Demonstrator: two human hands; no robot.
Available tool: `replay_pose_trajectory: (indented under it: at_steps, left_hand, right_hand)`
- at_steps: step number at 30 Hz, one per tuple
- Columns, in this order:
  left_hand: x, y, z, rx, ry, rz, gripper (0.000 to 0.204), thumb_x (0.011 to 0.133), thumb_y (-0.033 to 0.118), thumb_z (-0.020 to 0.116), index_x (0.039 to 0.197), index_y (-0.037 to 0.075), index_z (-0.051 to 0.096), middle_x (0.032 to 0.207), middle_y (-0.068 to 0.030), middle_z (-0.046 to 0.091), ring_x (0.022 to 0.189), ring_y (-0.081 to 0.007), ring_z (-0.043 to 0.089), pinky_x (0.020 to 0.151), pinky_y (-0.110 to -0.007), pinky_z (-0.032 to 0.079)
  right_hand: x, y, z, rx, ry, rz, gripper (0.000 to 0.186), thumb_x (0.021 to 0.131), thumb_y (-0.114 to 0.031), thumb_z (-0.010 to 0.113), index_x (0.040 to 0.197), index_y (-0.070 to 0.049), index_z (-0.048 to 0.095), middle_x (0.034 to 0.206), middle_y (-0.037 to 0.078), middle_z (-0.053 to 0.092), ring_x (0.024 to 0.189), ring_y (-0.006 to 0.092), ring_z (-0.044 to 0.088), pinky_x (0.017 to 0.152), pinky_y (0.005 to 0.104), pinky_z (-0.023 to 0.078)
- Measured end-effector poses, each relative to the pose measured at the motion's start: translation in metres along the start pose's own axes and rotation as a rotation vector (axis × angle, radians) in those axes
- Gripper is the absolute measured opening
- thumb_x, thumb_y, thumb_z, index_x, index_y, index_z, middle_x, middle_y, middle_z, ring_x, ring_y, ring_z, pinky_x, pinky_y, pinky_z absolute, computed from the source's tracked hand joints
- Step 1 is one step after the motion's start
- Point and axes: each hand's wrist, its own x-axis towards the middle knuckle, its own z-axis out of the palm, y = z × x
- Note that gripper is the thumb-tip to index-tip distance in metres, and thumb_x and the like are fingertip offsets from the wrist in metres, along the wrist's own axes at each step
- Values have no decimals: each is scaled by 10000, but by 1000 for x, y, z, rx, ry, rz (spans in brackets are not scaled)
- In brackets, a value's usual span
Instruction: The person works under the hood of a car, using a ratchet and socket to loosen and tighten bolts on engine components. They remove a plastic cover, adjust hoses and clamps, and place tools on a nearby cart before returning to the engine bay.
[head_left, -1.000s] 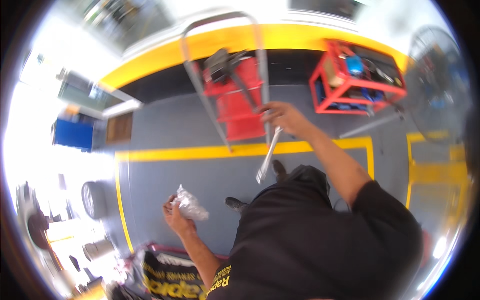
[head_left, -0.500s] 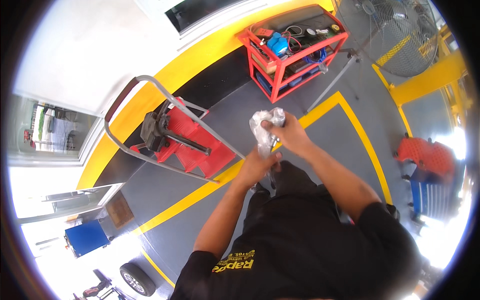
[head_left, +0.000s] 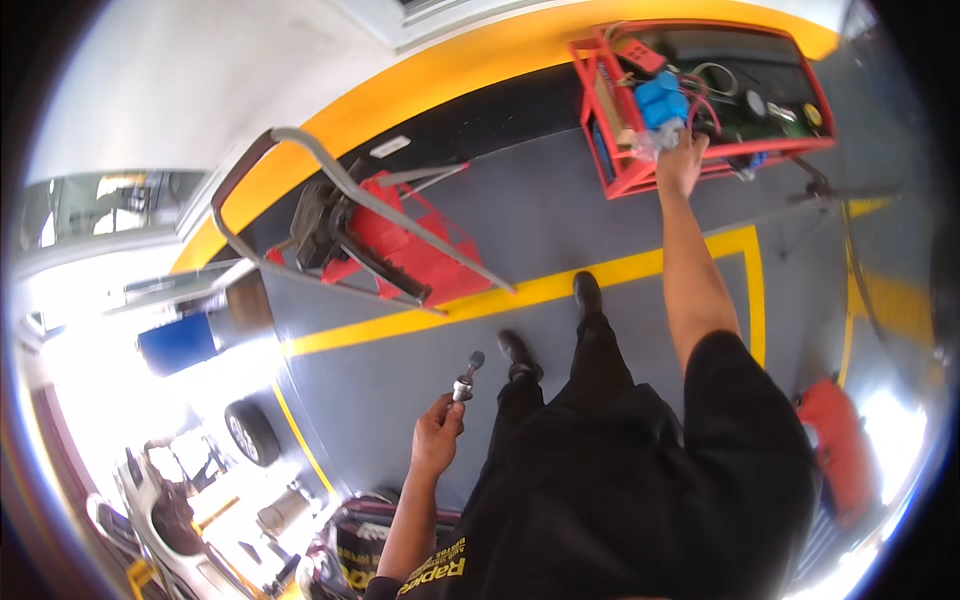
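My left hand (head_left: 436,432) is closed on a short metal part (head_left: 465,383) with a dark round tip, held upright above the floor beside my leg. My right hand (head_left: 681,162) reaches out to the red tool cart (head_left: 622,186), its fingers on a crumpled clear plastic bag (head_left: 650,142) just below some blue objects (head_left: 662,100). Cables, a red device (head_left: 642,55) and small tools lie around them on the cart's top.
A red step ladder (head_left: 440,260) with a dark tool on it leans across the left middle. A blue cabinet (head_left: 180,343), a wheel (head_left: 250,432) and bright clutter are at left. A red perforated seat or panel (head_left: 840,445) is at lower right; yellow lines (head_left: 752,300) mark the floor.
My hands, together on the plastic bag half a second ago, have parted: the right went up to the cart with the bag, the left moved down and left holding the metal part.
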Motion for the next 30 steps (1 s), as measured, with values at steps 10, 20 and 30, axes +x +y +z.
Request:
replay_pose_trajectory:
  at_steps: [10,20,30]
  left_hand:
    - [-25,-14,9,-98,37,-75,430,1037,398,565,1251,34,647,800,-141,635,777,-238,634,750,-390,489]
    - [-44,-93,-19,-162,28,59,367,1034,367,562,1173,40,651,865,-177,649,822,-319,629,795,-423,483]
    - [-130,-264,-101,-353,263,105,439,952,428,637,1066,4,639,867,-178,648,859,-334,639,780,-411,481]
  right_hand:
    - [69,155,82,-311,-839,-546,544,997,-416,553,1376,-25,550,1409,282,535,1290,478,516,1083,529,419]
    - [-3,-20,-25,-717,-255,-330,488,975,-397,601,1306,-39,588,1087,222,704,1010,381,696,854,495,551]
    - [-357,-426,141,160,-985,-562,633,847,-448,770,1226,41,636,1131,273,709,1073,421,691,900,475,531]
